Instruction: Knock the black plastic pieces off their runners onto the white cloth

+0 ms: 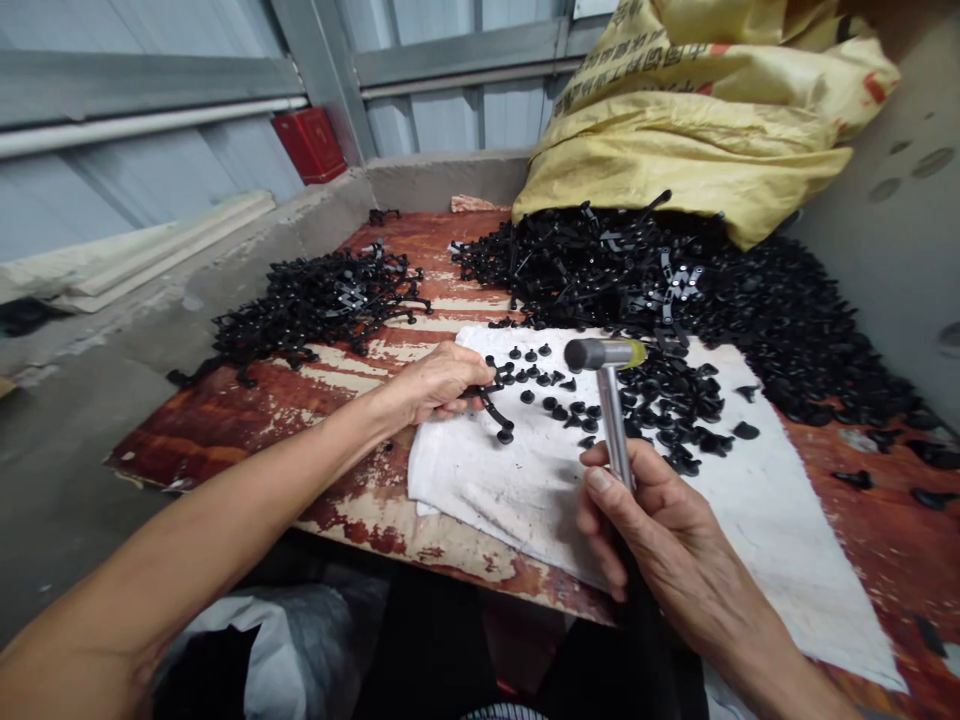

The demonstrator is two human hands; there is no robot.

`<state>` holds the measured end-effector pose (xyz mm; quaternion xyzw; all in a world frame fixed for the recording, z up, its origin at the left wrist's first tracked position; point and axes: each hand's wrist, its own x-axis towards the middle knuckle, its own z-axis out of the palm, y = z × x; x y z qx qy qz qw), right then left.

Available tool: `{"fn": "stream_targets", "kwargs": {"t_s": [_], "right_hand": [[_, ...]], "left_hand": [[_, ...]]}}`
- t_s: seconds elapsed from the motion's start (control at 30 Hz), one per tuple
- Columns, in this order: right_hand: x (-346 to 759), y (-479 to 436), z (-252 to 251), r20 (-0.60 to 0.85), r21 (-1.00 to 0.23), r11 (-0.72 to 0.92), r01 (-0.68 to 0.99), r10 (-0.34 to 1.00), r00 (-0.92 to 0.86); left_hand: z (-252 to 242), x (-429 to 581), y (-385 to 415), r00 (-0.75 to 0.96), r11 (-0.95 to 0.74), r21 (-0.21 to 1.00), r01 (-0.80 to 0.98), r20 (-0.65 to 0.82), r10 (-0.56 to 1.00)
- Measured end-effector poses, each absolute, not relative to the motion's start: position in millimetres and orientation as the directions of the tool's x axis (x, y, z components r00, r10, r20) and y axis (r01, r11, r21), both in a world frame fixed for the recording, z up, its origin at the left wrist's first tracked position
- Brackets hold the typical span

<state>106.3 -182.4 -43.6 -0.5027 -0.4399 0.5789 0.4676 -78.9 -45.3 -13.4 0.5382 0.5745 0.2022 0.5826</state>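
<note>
My left hand (pixel 450 380) is closed around a black jointed piece with small round feet (pixel 495 412), held over the left part of a white cloth (pixel 487 490). Part of that piece is hidden by the fingers. In my right hand (pixel 660 520) is a small mallet (pixel 611 400) with a metal handle, a dark face on one end and a yellowish one on the other. Its head is raised above the cloth. Between and beyond the hands, many small black round-based pegs (pixel 577 408) lie scattered on the cloth.
A heap of black jointed pieces (pixel 322 300) lies at the left. A larger pile (pixel 600 260) spills from a yellow woven sack (pixel 675 150) at the back. More black pegs (pixel 795 320) are heaped at the right. A red box (pixel 309 145) stands on the wall ledge.
</note>
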Motion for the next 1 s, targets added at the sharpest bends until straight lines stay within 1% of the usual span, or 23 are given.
{"fn": "stream_targets", "kwargs": {"t_s": [0.1, 0.17, 0.2, 0.27, 0.33, 0.37, 0.43, 0.5, 0.63, 0.73, 0.8, 0.9, 0.93, 1.0], "right_hand": [[117, -177, -37, -0.155, -0.98, -0.147, 0.134, 0.987, -0.044], [124, -170, -32, -0.045, -0.941, -0.036, 0.337, 0.999, -0.019], [127, -166, -30, 0.039, -0.894, 0.044, 0.445, 0.999, -0.021], [131, -158, -26, 0.197, -0.75, 0.2, 0.63, 0.977, -0.076], [131, -150, -24, 0.306, -0.61, 0.33, 0.72, 0.937, -0.169], [130, -147, -23, 0.352, -0.568, 0.38, 0.73, 0.914, -0.202], [127, -142, -23, 0.453, -0.531, 0.451, 0.717, 0.867, -0.209], [125, -138, -26, 0.497, -0.505, 0.469, 0.725, 0.844, -0.199], [124, -133, -29, 0.395, -0.444, 0.432, 0.785, 0.881, -0.262], [124, -134, -26, 0.426, -0.434, 0.432, 0.79, 0.872, -0.242], [124, -135, -24, 0.437, -0.396, 0.429, 0.812, 0.866, -0.244], [125, -134, -24, 0.385, -0.341, 0.438, 0.832, 0.872, -0.302], [125, -134, -23, 0.381, -0.345, 0.448, 0.825, 0.87, -0.313], [124, -134, -22, 0.424, -0.379, 0.452, 0.808, 0.86, -0.282]], "left_hand": [[-13, -80, -42, 0.266, 0.339, 0.847, 0.409, -0.466, 0.844], [-13, -81, -41, 0.267, 0.333, 0.847, 0.414, -0.463, 0.845], [-14, -81, -41, 0.269, 0.327, 0.85, 0.413, -0.457, 0.848], [-14, -82, -40, 0.276, 0.313, 0.856, 0.411, -0.445, 0.852], [-14, -82, -40, 0.273, 0.316, 0.85, 0.42, -0.451, 0.85], [-13, -82, -40, 0.266, 0.325, 0.844, 0.427, -0.461, 0.847], [-12, -81, -40, 0.252, 0.348, 0.834, 0.429, -0.48, 0.84], [-11, -80, -41, 0.241, 0.368, 0.83, 0.419, -0.492, 0.836], [-9, -78, -44, 0.21, 0.378, 0.826, 0.417, -0.493, 0.844], [-6, -76, -47, 0.205, 0.385, 0.822, 0.42, -0.499, 0.842], [-6, -76, -47, 0.212, 0.38, 0.823, 0.422, -0.498, 0.841], [-6, -75, -49, 0.189, 0.353, 0.808, 0.472, -0.484, 0.855], [-6, -75, -49, 0.179, 0.342, 0.8, 0.493, -0.477, 0.86], [-5, -74, -50, 0.172, 0.323, 0.792, 0.519, -0.467, 0.868]]}}
